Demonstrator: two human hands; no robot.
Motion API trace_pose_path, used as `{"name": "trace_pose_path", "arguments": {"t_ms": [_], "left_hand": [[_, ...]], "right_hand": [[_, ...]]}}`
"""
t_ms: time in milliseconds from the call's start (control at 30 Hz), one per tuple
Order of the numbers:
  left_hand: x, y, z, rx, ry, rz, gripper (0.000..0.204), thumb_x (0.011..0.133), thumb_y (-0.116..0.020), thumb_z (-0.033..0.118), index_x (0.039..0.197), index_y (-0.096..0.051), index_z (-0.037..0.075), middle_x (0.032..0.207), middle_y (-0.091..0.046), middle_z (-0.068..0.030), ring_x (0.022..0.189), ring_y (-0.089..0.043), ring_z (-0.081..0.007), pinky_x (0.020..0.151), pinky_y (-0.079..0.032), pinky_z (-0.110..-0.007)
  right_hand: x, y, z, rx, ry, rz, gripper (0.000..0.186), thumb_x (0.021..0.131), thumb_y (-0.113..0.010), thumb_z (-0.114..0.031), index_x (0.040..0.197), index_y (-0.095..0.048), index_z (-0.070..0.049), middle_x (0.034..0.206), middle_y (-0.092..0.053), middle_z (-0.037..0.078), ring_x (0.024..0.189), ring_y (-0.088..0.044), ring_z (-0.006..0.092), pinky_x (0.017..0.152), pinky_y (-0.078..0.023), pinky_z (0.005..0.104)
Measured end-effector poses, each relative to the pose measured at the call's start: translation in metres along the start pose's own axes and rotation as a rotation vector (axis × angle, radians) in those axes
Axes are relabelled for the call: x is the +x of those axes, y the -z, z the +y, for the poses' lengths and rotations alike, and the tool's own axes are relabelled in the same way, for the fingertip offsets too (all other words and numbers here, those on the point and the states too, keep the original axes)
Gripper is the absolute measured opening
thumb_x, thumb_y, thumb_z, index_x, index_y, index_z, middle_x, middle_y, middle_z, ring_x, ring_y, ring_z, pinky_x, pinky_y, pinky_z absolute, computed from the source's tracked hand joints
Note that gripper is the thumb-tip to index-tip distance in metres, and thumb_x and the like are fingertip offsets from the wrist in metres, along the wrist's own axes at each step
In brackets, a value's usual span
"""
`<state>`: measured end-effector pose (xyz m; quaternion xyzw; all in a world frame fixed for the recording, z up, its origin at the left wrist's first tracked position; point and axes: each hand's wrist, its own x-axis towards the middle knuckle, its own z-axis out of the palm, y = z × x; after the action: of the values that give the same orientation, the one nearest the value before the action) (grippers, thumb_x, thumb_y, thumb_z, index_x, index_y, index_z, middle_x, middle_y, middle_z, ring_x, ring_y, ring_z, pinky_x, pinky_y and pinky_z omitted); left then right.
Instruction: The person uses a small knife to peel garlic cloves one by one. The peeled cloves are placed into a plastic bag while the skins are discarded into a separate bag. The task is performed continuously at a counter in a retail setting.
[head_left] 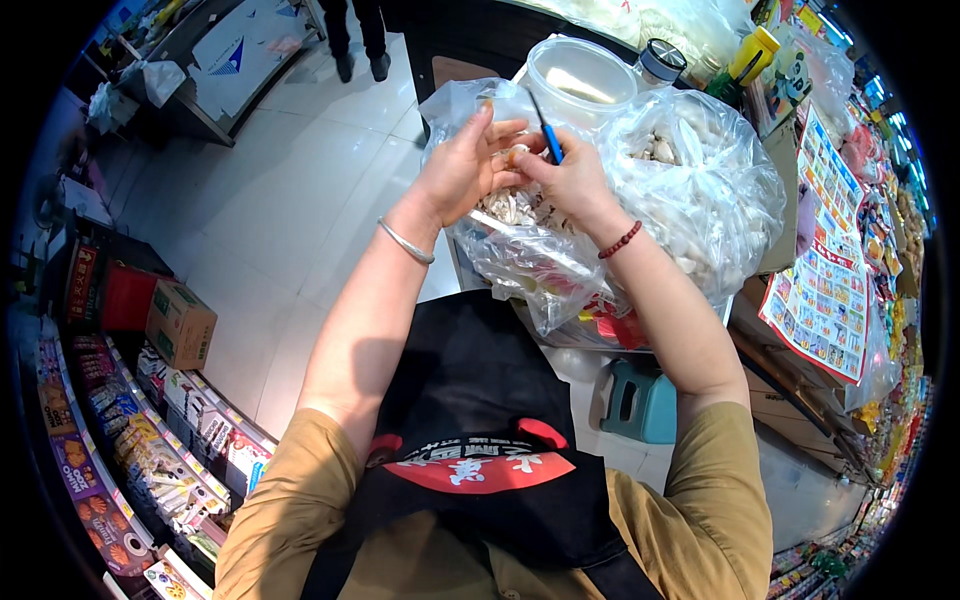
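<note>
Over a clear plastic bag (545, 270) of pale mushroom pieces (512, 207), my two hands meet at the fingertips. My right hand (572, 180) grips a small knife (551, 143) by its blue handle, the dark blade pointing up and away. Curled fingers of my left hand (465, 165) are around a small whitish mushroom (520, 150), largely hidden between the hands; its thumb stands up. To the right, touching the first bag, lies a bigger clear bag (730, 215) full of pale mushrooms.
Behind the bags stand a clear round tub (580, 75) and a dark-lidded jar (661, 60). A yellow-topped bottle (755, 55) and a printed flyer (825, 260) are on the right. Below sits a teal jerrycan (638, 402). Snack shelves (150, 440) and a cardboard box (181, 323) line the left; a person's legs (355, 35) show far off.
</note>
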<state>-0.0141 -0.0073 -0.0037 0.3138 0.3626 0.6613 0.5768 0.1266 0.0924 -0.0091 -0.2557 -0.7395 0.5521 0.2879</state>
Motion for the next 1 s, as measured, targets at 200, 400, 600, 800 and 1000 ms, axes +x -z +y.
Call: {"name": "trace_pose_path", "arguments": {"t_ms": [200, 400, 600, 800, 1000], "left_hand": [[-0.006, -0.008, -0.006, 0.241, -0.119, 0.087, 0.035, 0.099, -0.052, 0.015, 0.126, -0.058, -0.005, 0.115, -0.064, -0.0119, 0.099, -0.064, -0.0157, 0.084, -0.054, -0.029], [-0.008, -0.011, -0.013, 0.315, -0.231, 0.131, 0.034, 0.095, -0.061, 0.009, 0.127, -0.059, -0.002, 0.11, -0.067, -0.0078, 0.09, -0.063, -0.0093, 0.078, -0.053, -0.023], [-0.01, -0.012, -0.015, 0.35, -0.296, 0.176, 0.034, 0.097, -0.06, 0.009, 0.128, -0.059, -0.001, 0.106, -0.068, -0.0061, 0.087, -0.062, -0.0076, 0.077, -0.053, -0.022], [-0.009, -0.008, -0.022, 0.449, -0.362, 0.155, 0.034, 0.098, -0.057, 0.008, 0.131, -0.058, -0.001, 0.109, -0.067, -0.0068, 0.089, -0.061, -0.0081, 0.077, -0.051, -0.022], [-0.01, -0.01, -0.021, 0.424, -0.383, 0.132, 0.034, 0.099, -0.055, 0.007, 0.132, -0.056, -0.001, 0.11, -0.064, -0.0065, 0.091, -0.061, -0.0094, 0.078, -0.052, -0.022]], "right_hand": [[-0.001, 0.009, -0.016, 0.156, -0.044, 0.053, 0.022, 0.088, -0.073, -0.014, 0.104, -0.067, 0.0, 0.088, -0.068, 0.002, 0.075, -0.062, 0.0066, 0.064, -0.048, 0.0191], [0.001, 0.011, -0.007, 0.081, 0.067, 0.06, 0.019, 0.091, -0.067, -0.016, 0.102, -0.07, 0.0, 0.08, -0.069, 0.004, 0.069, -0.062, 0.008, 0.061, -0.05, 0.0222], [-0.005, 0.011, -0.015, 0.328, -0.144, -0.048, 0.019, 0.095, -0.063, -0.021, 0.103, -0.067, -0.004, 0.068, -0.058, -0.002, 0.05, -0.048, 0.0043, 0.045, -0.034, 0.0201], [-0.005, 0.016, -0.017, 0.456, -0.269, -0.133, 0.02, 0.095, -0.063, -0.023, 0.106, -0.063, -0.006, 0.071, -0.059, -0.002, 0.053, -0.047, 0.0036, 0.045, -0.032, 0.0194], [-0.004, 0.017, -0.014, 0.434, -0.234, -0.088, 0.02, 0.095, -0.064, -0.024, 0.104, -0.063, -0.006, 0.074, -0.06, -0.002, 0.054, -0.047, 0.0031, 0.045, -0.033, 0.0195]]}}
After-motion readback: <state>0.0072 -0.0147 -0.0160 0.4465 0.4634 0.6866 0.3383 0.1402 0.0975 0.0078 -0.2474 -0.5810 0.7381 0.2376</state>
